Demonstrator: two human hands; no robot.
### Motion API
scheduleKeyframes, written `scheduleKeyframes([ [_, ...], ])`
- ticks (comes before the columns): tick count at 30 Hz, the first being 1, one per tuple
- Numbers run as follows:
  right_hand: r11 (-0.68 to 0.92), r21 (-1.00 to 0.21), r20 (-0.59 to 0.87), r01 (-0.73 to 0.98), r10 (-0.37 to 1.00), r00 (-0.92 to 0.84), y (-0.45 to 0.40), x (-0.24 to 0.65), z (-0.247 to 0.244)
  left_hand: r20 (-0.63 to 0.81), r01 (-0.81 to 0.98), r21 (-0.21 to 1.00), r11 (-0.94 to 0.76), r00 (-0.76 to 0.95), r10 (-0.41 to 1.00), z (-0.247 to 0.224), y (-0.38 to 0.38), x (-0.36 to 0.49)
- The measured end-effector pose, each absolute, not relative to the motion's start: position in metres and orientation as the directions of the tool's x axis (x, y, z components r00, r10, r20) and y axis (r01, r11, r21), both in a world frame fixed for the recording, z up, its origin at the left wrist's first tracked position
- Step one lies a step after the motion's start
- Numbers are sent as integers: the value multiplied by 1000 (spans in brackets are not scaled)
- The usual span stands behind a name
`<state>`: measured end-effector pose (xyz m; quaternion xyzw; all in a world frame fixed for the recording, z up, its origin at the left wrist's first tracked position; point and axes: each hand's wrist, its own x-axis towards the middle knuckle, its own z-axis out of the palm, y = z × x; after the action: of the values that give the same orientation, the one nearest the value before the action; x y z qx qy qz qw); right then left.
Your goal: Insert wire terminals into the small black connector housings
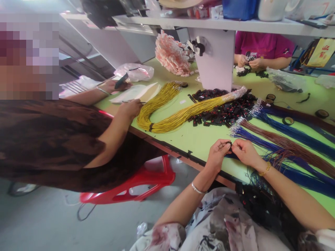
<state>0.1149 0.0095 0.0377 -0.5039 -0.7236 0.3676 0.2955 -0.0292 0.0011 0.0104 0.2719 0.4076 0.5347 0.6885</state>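
Observation:
Close to the front edge of the green table, my left hand (217, 153) pinches a small black connector (230, 145). My right hand (245, 152) meets it from the right, fingertips pressed together at the connector; a thin wire between them is too small to make out. Beside and beneath my right hand lie blue wires (258, 142) with silvery tips, along with a bundle of brown wires (277, 143). Beyond both hands spreads a heap of black connectors (222, 113), with a long yellow wire bundle (183, 113) lying across it. More black pieces (267, 209) rest by my lap.
At the left a co-worker holds a phone (121, 81) over an open notebook (136, 93), near a red stool (131, 188). Another person works across the table. A white post (214, 59) carries a loaded shelf (178, 22). Black tape rolls (288, 121) lie at the right.

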Motion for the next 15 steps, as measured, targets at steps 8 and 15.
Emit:
scheduleKeyframes([
  [8,415,-654,202,632,901,-383,8,117,50,-313,-589,741,324,124,942,14,7,-31],
  [15,444,-613,255,653,894,-368,7,115,45,-263,-527,815,242,37,964,15,2,-26],
])
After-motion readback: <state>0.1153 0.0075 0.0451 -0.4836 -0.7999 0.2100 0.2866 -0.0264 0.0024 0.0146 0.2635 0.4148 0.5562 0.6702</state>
